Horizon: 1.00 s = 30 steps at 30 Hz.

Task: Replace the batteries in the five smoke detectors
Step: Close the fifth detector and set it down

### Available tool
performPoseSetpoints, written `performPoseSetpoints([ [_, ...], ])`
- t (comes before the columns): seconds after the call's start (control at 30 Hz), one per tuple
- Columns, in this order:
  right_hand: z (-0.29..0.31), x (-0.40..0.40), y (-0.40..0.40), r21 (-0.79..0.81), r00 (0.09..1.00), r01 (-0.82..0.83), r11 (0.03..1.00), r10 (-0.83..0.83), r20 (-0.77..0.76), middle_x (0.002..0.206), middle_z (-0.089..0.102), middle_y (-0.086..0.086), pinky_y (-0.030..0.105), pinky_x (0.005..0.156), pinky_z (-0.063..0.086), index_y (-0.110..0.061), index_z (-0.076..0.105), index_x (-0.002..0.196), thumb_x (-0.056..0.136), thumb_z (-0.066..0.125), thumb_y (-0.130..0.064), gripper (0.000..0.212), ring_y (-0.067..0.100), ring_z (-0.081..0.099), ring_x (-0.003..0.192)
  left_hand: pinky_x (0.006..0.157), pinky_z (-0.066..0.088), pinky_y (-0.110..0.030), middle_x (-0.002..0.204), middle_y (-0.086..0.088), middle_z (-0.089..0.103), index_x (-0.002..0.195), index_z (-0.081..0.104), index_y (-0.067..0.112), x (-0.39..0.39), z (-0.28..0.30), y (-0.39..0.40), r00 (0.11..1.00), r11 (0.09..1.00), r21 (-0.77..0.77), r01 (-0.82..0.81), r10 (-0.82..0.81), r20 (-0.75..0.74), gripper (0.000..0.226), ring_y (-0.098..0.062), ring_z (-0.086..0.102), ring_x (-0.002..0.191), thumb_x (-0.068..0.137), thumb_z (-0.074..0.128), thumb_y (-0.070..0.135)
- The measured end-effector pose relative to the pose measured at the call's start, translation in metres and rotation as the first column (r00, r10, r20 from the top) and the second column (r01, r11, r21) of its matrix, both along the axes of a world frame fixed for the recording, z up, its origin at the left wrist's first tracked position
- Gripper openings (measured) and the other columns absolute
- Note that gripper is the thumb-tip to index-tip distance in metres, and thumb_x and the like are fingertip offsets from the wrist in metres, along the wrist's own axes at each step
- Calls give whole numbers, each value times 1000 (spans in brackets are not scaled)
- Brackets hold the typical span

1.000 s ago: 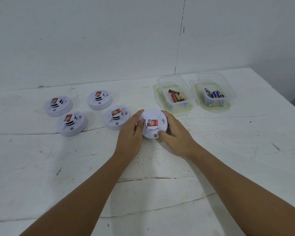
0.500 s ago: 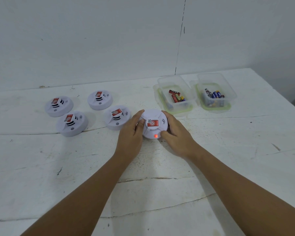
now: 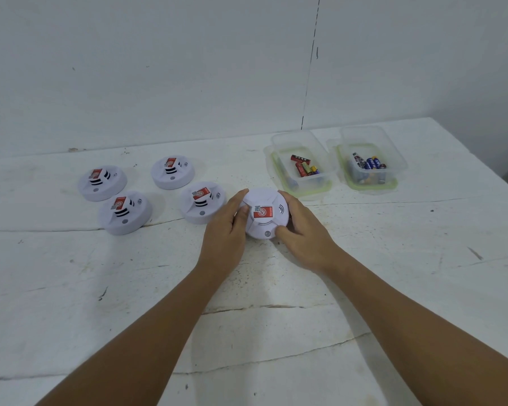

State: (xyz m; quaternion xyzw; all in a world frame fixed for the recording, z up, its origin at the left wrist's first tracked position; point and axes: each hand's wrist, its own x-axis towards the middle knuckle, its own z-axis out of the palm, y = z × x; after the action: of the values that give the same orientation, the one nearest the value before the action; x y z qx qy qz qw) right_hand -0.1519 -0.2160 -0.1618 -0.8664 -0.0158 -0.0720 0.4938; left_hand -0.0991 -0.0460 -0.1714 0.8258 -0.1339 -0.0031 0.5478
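Here, left hand and right hand curled around smoke detector, grip snug

Soft even light; edges bowed

White-painted, cracked and scuffed desk. On it: five round white plastic smoke detectors with red labels, grouped left to centre; two clear rectangular plastic containers with green rims, side by side at right, holding loose batteries.
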Motion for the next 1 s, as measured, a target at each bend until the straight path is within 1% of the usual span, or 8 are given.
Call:
performPoseSetpoints([
  [0.1,2,-1,0,-7,1000,4,1000,-4,12,123,61,-30,43,98,54,-58,43,126,86,54,-26,53,3,59,117,94,37,3,148,7,57,151,51,25,0,0,0,1000,1000,8,2,-2,4,41,-3,51,133,111,42,26],
  [0.27,-1,-1,0,-3,1000,0,1000,0,-1,127,60,-29,43,101,53,-53,42,136,86,55,-30,56,4,57,122,92,37,4,148,6,57,151,51,24,-1,1,0,1000,1000,2,-4,4,3,41,-1,51,130,111,42,24],
  [0.43,0,0,-1,3,1000,-7,1000,7,4,123,59,-36,36,100,53,-53,42,132,88,57,-26,53,0,57,120,92,35,5,148,8,57,150,51,25,-1,1,-1,1000,1000,3,-6,6,2,40,-1,50,131,111,42,26],
  [0.57,2,-1,-1,-11,1000,-1,1000,1,-7,120,57,-41,33,98,53,-65,42,121,91,59,-20,57,-3,57,118,95,34,5,147,9,58,150,52,26,0,0,0,1000,1000,8,-11,11,6,40,-1,50,133,111,42,27],
  [0.67,1,-1,-1,1,1000,-1,1000,1,-7,121,58,-39,30,98,53,-56,42,128,88,57,-25,53,-3,56,119,96,36,4,148,8,57,151,51,26,1,-1,0,1000,1000,13,-7,6,6,41,-4,50,134,111,42,28],
  [0.73,1,-1,0,4,1000,-4,1000,4,-3,122,58,-38,31,98,53,-55,41,130,88,57,-25,53,-3,56,119,96,37,3,147,7,58,151,51,26,1,-2,0,1000,1000,15,-8,8,10,41,-4,51,134,111,42,28],
  [0.9,6,-2,2,-9,1000,2,1000,-2,-3,120,56,-43,33,99,53,-68,39,121,88,56,-28,54,-4,56,118,95,38,2,146,8,59,150,52,26,1,-1,0,1000,1000,6,-7,7,7,40,-3,52,132,111,42,28],
  [1.0,8,-3,3,-11,1000,7,1000,-7,-2,120,57,-42,37,99,54,-73,39,118,87,56,-29,57,-3,57,117,93,37,3,146,8,59,150,52,25,0,-1,0,1000,1000,8,-6,5,12,40,-2,52,131,111,42,28],
])
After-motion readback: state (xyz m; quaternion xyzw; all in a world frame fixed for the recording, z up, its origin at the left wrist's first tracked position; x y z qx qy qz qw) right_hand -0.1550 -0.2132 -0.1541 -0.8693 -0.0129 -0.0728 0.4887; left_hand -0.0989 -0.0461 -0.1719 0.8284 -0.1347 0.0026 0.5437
